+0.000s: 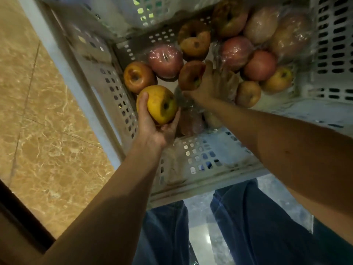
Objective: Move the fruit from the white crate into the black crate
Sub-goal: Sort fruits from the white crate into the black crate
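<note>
Nearest to the camera I note two legs in blue jeans point(257, 217), standing just behind the near wall of the white crate point(200, 159). Both bare forearms reach forward over that wall into the crate.

Left hand point(152, 123): palm up, with fingers and thumb curled round a yellow apple point(161, 104). The grip is firm and the apple's stem dimple faces the camera. The apple sits over the crate's near-left corner, close to the perforated left wall. I cannot tell whether it is lifted clear of the fruit below.

Right hand point(212, 85): a little farther in, near the crate's middle. The fingers are wrapped about a red-brown apple point(191, 75), with the thumb along its upper edge. Crinkled clear film lies under the wrist.

The remaining fruit lies inside the white crate. An amber apple point(138, 76) rests against the left wall, just beyond the yellow one. A pink film-wrapped apple point(166, 60) is touching it on the right. A browned, wrinkled apple point(194, 43) lies behind those. To the right there is a cluster of red and yellowish apples point(259, 66), several in film, reaching to the right wall.

Farthest off, a second white perforated basket point(149, 10) stands beyond the crate's far edge. Tan marbled floor point(47, 111) runs along the left.
</note>
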Demonstrator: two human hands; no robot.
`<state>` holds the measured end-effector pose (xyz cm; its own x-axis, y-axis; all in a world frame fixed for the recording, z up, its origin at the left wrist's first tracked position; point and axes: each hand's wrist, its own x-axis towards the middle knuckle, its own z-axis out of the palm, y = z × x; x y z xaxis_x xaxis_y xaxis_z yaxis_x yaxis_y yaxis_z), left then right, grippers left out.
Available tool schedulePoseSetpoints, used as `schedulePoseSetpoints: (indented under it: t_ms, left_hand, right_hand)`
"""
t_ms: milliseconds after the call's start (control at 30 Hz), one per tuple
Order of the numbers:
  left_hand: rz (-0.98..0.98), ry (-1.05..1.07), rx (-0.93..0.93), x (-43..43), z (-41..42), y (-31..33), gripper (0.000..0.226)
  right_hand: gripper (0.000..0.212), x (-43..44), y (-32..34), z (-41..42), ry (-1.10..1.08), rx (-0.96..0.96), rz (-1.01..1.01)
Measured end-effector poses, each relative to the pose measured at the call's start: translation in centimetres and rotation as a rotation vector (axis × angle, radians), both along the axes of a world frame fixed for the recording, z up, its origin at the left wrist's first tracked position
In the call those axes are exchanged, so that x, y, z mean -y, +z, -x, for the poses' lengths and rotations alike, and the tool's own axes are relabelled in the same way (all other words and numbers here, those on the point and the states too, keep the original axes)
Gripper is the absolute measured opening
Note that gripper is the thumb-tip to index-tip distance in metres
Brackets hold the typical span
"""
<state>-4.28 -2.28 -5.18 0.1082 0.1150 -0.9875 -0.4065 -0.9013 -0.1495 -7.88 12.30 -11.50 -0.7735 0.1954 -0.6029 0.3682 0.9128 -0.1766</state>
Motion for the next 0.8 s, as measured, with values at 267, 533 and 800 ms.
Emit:
schedulePoseSetpoints:
  t_ms: [267, 533, 800]
  left_hand:
    - [0.031, -0.014, 0.009, -0.9, 0.1, 0.1, 0.081]
    - [-0.042, -0.129, -0.122, -0.5, -0.2, 8.4, 0.071]
    - [-0.101, -0.165, -0.203, 0.0, 0.7, 20.0, 0.077]
  right_hand:
    - [0.101, -0.3, -0.5, -0.4, -0.011, -0.068, 0.055]
    - [0.104, -1.9, 10.8, -2.0, -0.268, -0.138, 0.165]
    - [0.091, -3.3, 23.5, -1.7, -0.634, -0.186, 0.446]
